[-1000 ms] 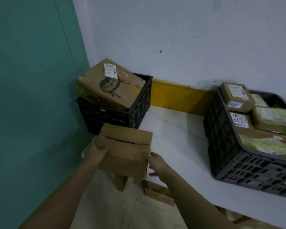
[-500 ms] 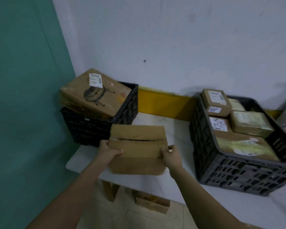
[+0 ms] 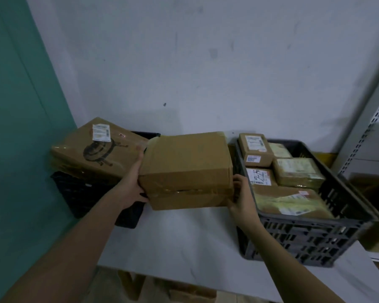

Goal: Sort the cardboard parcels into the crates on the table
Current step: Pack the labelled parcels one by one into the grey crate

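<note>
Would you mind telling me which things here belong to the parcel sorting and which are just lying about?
Part of the job: held parcel, left hand, right hand, black crate, large printed parcel, grey crate, labelled parcels, table.

Just lying about: metal shelf upright, yellow wall strip.

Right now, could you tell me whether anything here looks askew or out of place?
Yes: the large flat parcel lies tilted across the black crate's top, overhanging its left rim rather than sitting inside.

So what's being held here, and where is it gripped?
A plain cardboard parcel, held between both hands: left hand on its left side, right hand at its lower right corner.
</note>
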`<state>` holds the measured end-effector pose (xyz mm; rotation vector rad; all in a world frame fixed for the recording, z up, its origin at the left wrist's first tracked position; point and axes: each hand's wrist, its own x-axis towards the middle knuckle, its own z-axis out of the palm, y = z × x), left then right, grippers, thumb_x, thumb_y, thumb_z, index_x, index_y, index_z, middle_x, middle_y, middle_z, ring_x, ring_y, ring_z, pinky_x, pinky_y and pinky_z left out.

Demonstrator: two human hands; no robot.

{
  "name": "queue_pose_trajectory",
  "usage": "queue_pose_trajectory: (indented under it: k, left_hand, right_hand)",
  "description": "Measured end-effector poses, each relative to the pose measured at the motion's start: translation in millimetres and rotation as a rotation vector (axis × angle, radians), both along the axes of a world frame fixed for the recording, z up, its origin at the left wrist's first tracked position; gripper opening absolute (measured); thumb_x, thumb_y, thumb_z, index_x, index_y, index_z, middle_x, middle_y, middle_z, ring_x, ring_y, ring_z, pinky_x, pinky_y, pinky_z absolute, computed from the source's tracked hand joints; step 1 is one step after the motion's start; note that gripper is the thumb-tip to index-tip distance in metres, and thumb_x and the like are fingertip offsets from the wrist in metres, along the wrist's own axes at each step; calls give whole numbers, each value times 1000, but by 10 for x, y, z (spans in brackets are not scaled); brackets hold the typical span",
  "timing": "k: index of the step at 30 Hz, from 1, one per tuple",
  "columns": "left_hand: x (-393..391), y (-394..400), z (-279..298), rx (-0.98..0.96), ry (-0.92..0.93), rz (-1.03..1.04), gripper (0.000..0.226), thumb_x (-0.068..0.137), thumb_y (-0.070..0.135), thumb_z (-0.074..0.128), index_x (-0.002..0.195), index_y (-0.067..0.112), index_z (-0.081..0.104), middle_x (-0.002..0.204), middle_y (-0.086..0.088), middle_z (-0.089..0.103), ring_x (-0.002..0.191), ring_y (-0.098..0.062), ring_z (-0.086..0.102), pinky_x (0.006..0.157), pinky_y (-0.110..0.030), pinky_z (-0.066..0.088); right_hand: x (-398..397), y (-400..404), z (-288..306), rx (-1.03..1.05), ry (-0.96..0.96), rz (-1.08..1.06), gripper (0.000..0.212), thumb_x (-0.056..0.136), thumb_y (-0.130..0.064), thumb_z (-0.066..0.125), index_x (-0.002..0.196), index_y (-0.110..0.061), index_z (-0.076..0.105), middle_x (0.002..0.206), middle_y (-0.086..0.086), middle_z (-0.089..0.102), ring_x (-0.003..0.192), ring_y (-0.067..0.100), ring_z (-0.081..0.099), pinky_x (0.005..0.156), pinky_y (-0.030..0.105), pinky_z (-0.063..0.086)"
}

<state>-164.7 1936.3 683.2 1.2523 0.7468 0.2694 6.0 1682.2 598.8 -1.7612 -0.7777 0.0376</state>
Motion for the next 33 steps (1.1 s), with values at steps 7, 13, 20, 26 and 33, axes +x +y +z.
queue_pose_trajectory:
  k: [7, 13, 20, 26, 33]
  left_hand:
    - [47, -39, -90, 226, -13, -96, 98, 60, 23, 87, 144, 38, 37, 128, 5, 57, 112, -21, 56, 82, -43, 51]
    - [56, -164, -175, 524, 3, -188, 99, 74, 4, 83, 152, 33, 29, 138, 8, 53, 125, -15, 51, 104, -38, 44]
    - [50, -231, 49, 222, -44, -182, 85, 68, 87, 54, 137, 39, 46, 131, 7, 56, 122, -22, 52, 106, -53, 41]
    - [20, -294, 14, 330, -50, -33, 69, 75, 60, 71, 135, 32, 54, 125, 1, 65, 116, -23, 59, 101, -52, 46]
    - [93, -447, -50, 388, -244, 173, 14, 96, 30, 61, 94, 40, 71, 93, 12, 76, 90, -11, 71, 76, -31, 54]
  right_hand:
    - [109, -305, 244, 133, 531, 242, 66, 79, -29, 56, 143, -34, 40, 138, -4, 54, 129, 21, 50, 102, 44, 45]
    - [182, -450, 358, 286, 865, 308, 74, 88, -82, 26, 144, -39, 47, 147, 3, 51, 137, 26, 44, 106, 66, 34]
    - [166, -556, 371, 183, 714, 297, 40, 88, -68, 57, 123, -49, 58, 126, -9, 64, 116, 21, 57, 93, 51, 52]
    - [119, -652, 407, 112, 609, 365, 55, 96, -30, 58, 142, -53, 40, 151, -15, 43, 135, 21, 44, 107, 57, 40]
    - [-192, -576, 622, 110, 694, 285, 49, 89, -67, 43, 133, -50, 55, 141, -10, 55, 133, 19, 46, 106, 57, 41]
